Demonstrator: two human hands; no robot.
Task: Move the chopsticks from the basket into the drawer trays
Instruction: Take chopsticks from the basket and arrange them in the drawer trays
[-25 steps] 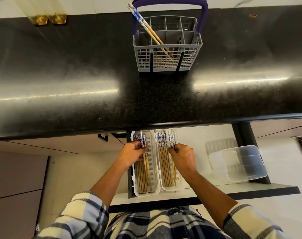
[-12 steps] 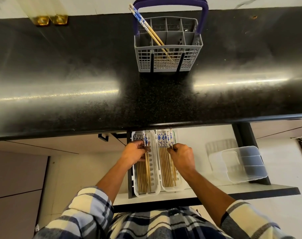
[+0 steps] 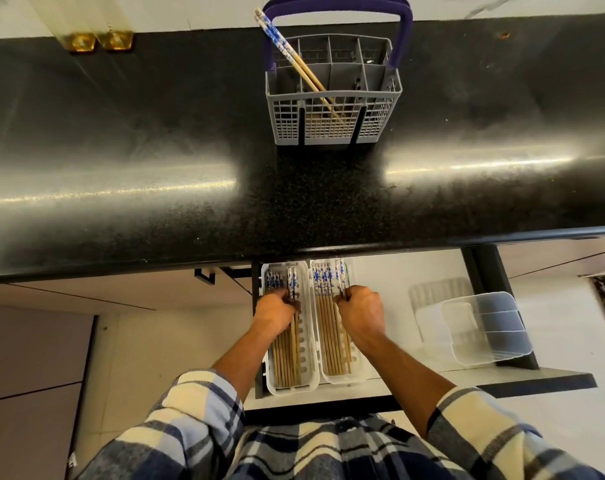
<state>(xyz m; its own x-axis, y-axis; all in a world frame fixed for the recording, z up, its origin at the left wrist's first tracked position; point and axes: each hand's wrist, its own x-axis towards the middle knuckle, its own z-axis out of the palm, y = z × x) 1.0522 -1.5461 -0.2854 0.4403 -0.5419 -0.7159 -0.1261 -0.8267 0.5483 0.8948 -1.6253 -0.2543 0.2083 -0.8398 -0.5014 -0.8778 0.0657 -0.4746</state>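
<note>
Both hands have barely moved in the last second, the left hand (image 3: 275, 311) and right hand (image 3: 360, 311) each curled in a grip on slim wooden chopsticks (image 3: 330, 344) inside 2 white slotted drawer trays (image 3: 313, 341), while 2 remain in the grey mesh basket (image 3: 332, 109) on the glossy black worktop (image 3: 155, 150).

You see tan wooden chopsticks with blue-and-white floral tops (image 3: 323, 277) in white plastic slotted trays (image 3: 313, 344), a grey plastic basket with purple handle (image 3: 332, 123), and a speckled black stone counter (image 3: 155, 133).
</note>
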